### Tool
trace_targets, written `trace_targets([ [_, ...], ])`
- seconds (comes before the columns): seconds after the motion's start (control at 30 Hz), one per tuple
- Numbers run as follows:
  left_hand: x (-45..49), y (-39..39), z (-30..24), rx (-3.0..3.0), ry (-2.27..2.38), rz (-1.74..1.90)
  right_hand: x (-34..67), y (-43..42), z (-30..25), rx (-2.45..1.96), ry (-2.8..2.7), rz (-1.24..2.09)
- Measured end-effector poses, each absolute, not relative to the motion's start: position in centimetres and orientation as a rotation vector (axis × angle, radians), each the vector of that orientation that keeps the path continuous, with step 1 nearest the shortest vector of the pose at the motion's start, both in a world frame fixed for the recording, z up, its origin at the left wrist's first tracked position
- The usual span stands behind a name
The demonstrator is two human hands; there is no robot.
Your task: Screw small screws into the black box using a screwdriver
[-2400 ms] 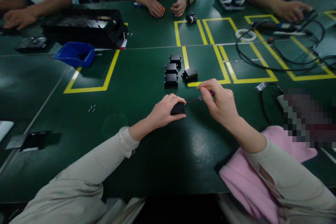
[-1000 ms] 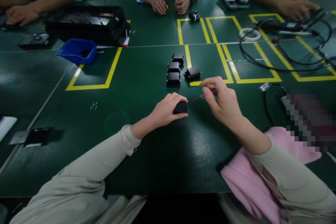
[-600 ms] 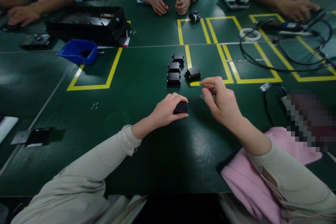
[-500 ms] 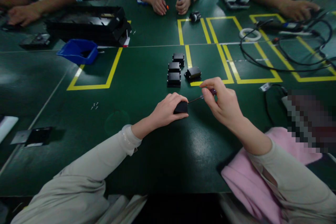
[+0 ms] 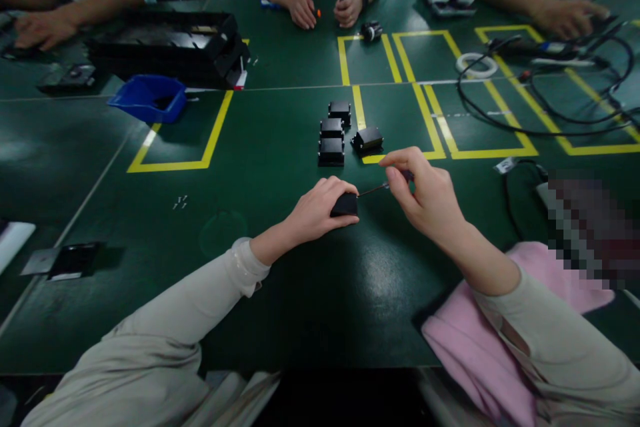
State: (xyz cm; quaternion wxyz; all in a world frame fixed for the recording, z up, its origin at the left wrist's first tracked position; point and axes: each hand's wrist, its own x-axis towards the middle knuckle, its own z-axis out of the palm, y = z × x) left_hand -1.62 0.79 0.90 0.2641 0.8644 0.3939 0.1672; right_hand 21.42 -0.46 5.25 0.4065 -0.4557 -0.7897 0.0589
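Note:
My left hand (image 5: 320,209) grips a small black box (image 5: 345,205) on the green table, fingers over its far side and thumb along its near side. A screwdriver (image 5: 374,189) is pinched in my right hand (image 5: 417,190), its handle mostly hidden by the fingers. Its thin shaft points left, and the tip meets the right end of the box. Beyond my hands stand several similar black boxes: three in a column, the nearest being one box (image 5: 332,150), and another box (image 5: 369,139) set at an angle to their right.
Small screws (image 5: 180,202) lie left of my hands. Farther back are a blue bin (image 5: 150,97) and black trays (image 5: 165,47). A pink cloth (image 5: 475,340) lies under my right forearm. Black cables (image 5: 500,127) coil at right. Co-workers' hands (image 5: 325,11) rest across the table.
My right hand's grip on the screwdriver handle has shifted very slightly. The black box and my left hand stay in place.

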Motion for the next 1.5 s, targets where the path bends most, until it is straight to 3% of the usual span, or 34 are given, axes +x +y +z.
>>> trace_targets([
  [0.33,-1.62,0.81,0.87,2.329,1.057,0.463,21.58,-0.17,5.45,-1.097,-1.989,0.255],
  [1.5,-1.78,0.91,0.45,2.353,1.03,0.475,21.57,-0.57,5.8,-1.159,-2.063,0.165],
])
